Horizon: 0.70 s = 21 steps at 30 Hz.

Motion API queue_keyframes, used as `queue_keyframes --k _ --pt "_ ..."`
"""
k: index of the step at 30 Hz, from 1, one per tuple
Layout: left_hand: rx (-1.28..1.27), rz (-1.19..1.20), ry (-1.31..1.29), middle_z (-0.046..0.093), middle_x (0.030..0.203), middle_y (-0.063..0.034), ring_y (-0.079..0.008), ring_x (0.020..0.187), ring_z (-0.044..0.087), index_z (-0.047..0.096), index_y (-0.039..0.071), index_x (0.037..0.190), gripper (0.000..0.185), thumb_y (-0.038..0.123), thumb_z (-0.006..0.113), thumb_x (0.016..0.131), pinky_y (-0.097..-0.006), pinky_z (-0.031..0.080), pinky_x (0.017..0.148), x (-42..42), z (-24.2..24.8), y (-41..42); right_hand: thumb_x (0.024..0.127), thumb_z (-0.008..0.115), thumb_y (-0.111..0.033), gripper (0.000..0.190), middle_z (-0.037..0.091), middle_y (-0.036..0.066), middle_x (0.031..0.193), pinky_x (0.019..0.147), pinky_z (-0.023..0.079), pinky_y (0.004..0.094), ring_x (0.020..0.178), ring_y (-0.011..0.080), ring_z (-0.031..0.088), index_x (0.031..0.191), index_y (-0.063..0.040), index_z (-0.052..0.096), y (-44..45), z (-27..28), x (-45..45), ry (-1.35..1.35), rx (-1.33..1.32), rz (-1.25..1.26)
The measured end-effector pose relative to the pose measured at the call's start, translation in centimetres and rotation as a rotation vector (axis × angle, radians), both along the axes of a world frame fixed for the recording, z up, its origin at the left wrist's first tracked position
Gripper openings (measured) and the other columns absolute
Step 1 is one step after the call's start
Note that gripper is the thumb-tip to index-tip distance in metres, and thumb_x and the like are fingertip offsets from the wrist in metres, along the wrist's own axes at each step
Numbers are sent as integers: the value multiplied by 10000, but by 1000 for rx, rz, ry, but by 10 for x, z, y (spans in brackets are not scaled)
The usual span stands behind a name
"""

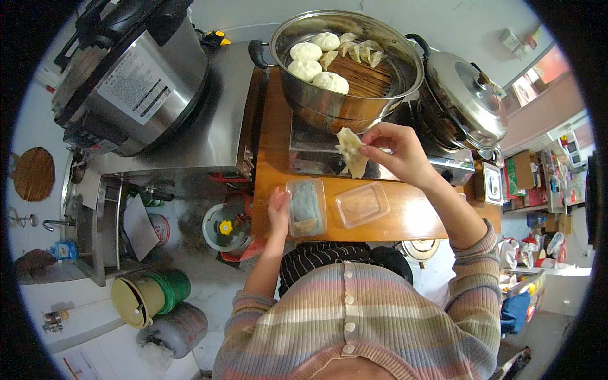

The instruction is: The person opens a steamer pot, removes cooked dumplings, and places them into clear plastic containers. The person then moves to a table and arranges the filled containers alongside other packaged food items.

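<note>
My right hand point(394, 149) pinches a pale dumpling point(352, 151) between thumb and fingertips, in the air just in front of a steel steamer pot. My left hand point(278, 211) rests beside the left wall of a clear plastic container point(306, 207); whether its fingers grip it I cannot tell. Inside that container lie something bluish-green and a dumpling near the close end. A clear plastic lid or shallow tray point(363, 205) lies to its right on the wooden table. In the steamer pot point(347, 102), several white buns point(330, 82) and several dumplings point(365, 53) sit on a brown slatted mat point(363, 78).
A large electric pressure cooker point(142, 85) stands on a steel counter point(223, 104) at left. Behind my right hand is a lidded steel pot point(468, 97). The wooden table's point(413, 223) front edge runs close to my body. Buckets point(137, 301) and a gas cylinder point(178, 327) stand at lower left.
</note>
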<state>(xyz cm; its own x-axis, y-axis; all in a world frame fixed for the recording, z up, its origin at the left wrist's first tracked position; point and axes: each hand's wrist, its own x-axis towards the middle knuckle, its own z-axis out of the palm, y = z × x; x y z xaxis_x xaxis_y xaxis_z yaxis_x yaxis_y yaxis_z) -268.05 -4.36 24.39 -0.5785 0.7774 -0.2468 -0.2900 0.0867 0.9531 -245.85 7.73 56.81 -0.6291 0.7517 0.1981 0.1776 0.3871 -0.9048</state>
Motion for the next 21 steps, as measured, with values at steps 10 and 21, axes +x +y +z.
queue_keyframes --k 10,21 --pt "526 -290 690 593 840 -135 -318 813 575 565 -10 872 220 120 673 731 -347 446 704 53 229 17 772 640 6 94 578 77 827 699 513 252 747 132 599 836 40 581 -11 4 -21 -102 137 81" --pt "692 -195 1110 568 732 -59 -233 639 530 597 36 846 133 58 674 741 -333 408 606 29 271 -3 746 649 10 87 580 102 786 645 505 263 713 168 608 799 34 584 -9 0 -24 -131 252 58"
